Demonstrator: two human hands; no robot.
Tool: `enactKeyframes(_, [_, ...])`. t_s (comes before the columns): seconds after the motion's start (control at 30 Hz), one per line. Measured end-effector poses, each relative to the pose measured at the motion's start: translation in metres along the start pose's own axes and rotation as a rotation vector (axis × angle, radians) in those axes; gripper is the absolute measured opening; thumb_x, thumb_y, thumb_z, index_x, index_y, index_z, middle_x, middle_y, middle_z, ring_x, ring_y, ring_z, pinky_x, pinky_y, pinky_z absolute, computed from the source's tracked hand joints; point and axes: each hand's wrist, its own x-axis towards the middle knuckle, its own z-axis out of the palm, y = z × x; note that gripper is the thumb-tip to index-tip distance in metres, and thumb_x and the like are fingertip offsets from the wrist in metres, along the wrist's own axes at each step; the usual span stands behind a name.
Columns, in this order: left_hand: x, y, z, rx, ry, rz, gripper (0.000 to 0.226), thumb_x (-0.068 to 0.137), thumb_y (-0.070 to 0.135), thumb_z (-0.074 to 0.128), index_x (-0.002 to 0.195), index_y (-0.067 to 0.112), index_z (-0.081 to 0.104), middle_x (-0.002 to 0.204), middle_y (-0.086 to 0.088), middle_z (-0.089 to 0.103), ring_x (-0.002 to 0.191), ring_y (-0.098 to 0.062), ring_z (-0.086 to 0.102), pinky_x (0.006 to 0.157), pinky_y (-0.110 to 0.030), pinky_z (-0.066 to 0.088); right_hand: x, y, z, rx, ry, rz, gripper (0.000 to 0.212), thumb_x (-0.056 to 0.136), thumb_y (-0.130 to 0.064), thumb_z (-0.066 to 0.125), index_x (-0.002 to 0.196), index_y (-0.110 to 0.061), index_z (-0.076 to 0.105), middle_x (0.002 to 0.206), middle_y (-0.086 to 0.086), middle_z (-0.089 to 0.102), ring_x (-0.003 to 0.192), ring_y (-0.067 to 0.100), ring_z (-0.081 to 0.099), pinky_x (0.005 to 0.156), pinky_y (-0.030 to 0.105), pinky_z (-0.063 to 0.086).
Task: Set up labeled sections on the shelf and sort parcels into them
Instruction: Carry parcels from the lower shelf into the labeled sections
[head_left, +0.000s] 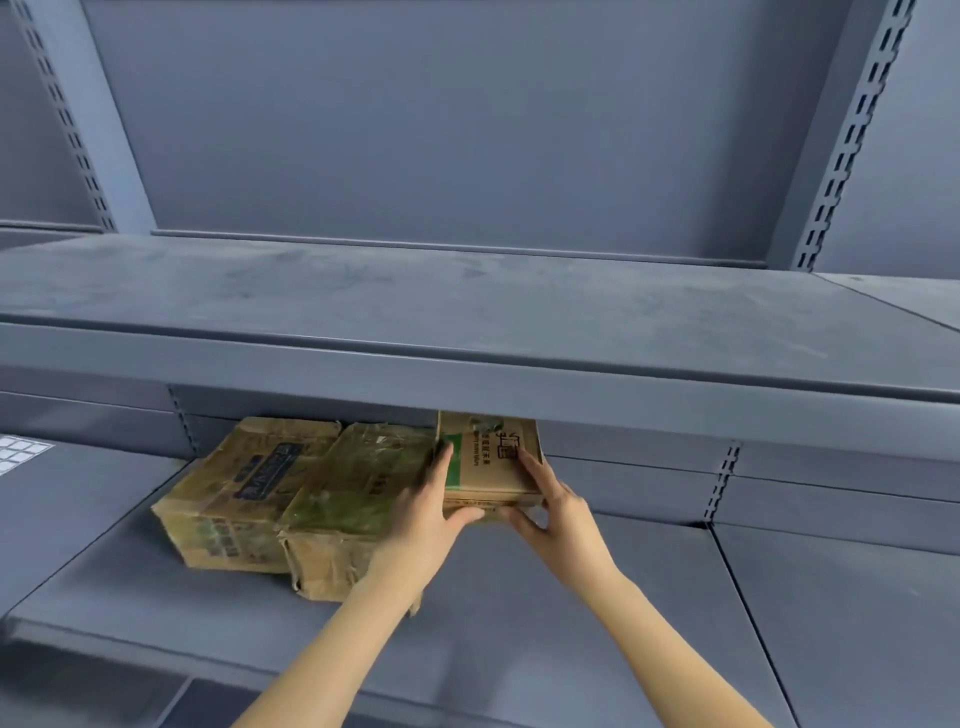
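Note:
Three cardboard parcels sit in a row on the grey lower shelf (519, 613). The leftmost worn brown box (234, 493) touches a middle greenish-stained box (348, 493). On the right is a flatter brown box with a green stripe and black print (493, 457), its far end hidden under the upper shelf. My left hand (426, 514) grips its left front corner, fingers on top and thumb under the front edge. My right hand (556, 514) holds its right front corner the same way.
The upper shelf (467, 322) juts out just above the parcels and leaves a low gap. A white sheet of label stickers (18, 452) lies on the lower shelf at far left. Slotted uprights (722, 483) mark where the neighbouring bay begins on the right.

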Motion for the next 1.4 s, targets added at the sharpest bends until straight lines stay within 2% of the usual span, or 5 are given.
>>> enactKeyframes(0.23, [-0.044, -0.062, -0.073, 0.066, 0.217, -0.094, 0.085, 0.082, 0.052, 0.063, 0.150, 0.032, 0.016, 0.115, -0.007, 0.065, 0.101, -0.021, 0.060, 0.082, -0.025, 0.044, 0.022, -0.071, 0.056, 0.012, -0.178, -0.185, 0.067, 0.090, -0.027, 0.062, 0.144, -0.033, 0.022, 0.153, 0.004, 0.030, 0.118, 0.018, 0.056, 0.090, 0.018, 0.041])
enactKeyframes(0.47, [-0.086, -0.146, -0.136, -0.066, 0.449, -0.195, 0.083, 0.076, 0.035, 0.075, 0.146, 0.026, 0.031, 0.146, 0.002, 0.043, 0.129, -0.015, 0.045, 0.104, -0.026, 0.036, 0.039, -0.154, 0.143, 0.094, -0.307, -0.331, 0.066, 0.089, -0.031, 0.062, 0.139, -0.045, 0.021, 0.154, 0.001, 0.027, 0.120, 0.012, 0.054, 0.099, 0.015, 0.035])
enactKeyframes(0.77, [-0.133, -0.296, -0.229, -0.081, 0.603, -0.346, 0.082, 0.079, 0.029, 0.074, 0.146, 0.030, 0.027, 0.129, 0.030, 0.037, 0.107, 0.009, 0.040, 0.081, 0.007, 0.026, 0.055, -0.273, 0.307, 0.221, -0.492, -0.504, 0.072, 0.088, -0.016, 0.065, 0.130, -0.049, 0.016, 0.152, -0.009, 0.029, 0.133, 0.008, 0.038, 0.102, 0.008, 0.029])
enactKeyframes(1.23, [-0.194, -0.578, -0.475, 0.108, 0.780, -0.587, 0.085, 0.076, 0.033, 0.076, 0.146, 0.027, 0.029, 0.151, 0.008, 0.032, 0.131, -0.011, 0.043, 0.103, -0.023, 0.035, 0.101, -0.564, 0.599, 0.441, -0.722, -0.657, 0.067, 0.088, -0.018, 0.065, 0.144, -0.029, 0.030, 0.152, -0.007, 0.028, 0.136, 0.006, 0.034, 0.111, 0.019, 0.030])
enactKeyframes(1.4, [-0.211, -0.643, -0.524, 0.139, 0.855, -0.646, 0.083, 0.077, 0.032, 0.075, 0.146, 0.024, 0.029, 0.146, 0.016, 0.027, 0.131, -0.010, 0.042, 0.101, -0.016, 0.031, 0.111, -0.628, 0.676, 0.461, -0.823, -0.730, 0.069, 0.088, -0.019, 0.064, 0.144, -0.034, 0.027, 0.144, -0.018, 0.027, 0.129, -0.007, 0.027, 0.101, -0.003, 0.018])
